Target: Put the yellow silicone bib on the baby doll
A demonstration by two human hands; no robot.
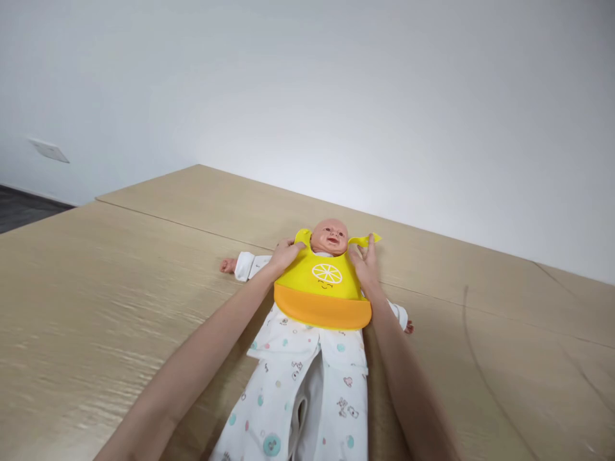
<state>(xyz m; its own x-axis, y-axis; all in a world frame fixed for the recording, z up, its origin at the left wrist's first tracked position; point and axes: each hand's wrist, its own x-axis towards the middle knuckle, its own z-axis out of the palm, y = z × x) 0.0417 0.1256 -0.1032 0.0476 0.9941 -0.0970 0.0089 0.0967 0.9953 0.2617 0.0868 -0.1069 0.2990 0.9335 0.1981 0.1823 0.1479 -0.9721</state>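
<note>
— At the doll's neck, what is each grip doing?

— The left hand (284, 254) has its fingers bent together over the upper corner of the yellow bib (323, 282), and its grip is closed on the near strap (302, 237) beside the doll's cheek. The right hand (366, 266) lies on the other side with its thumb on the bib's edge. Its fingers reach up to the free strap (368, 241), which sticks out sideways, away from the head. They touch it, but I cannot tell whether that grip is pinching the strap or only resting against it.

— And where is the bib itself?

— It lies flat on the chest of the doll (330, 235), with the lemon-slice print up and its orange pocket (321, 314) across the belly. Both forearms run along the doll's sides.

— How is the doll lying?

— It is on its back on the worktop (96, 307), head away from the person, in a white printed romper (293, 384). Its sleeves are spread, and one small hand (227, 265) is out to the left.

— What is around it?

— There is pale wood grain with a seam (182, 224) running behind the head, and a thin dark curved mark (473, 346) off to the right. A plain white wall (384, 96) stands behind, with a wall plate (49, 150) low at the left above a strip of dark floor (24, 208).
</note>
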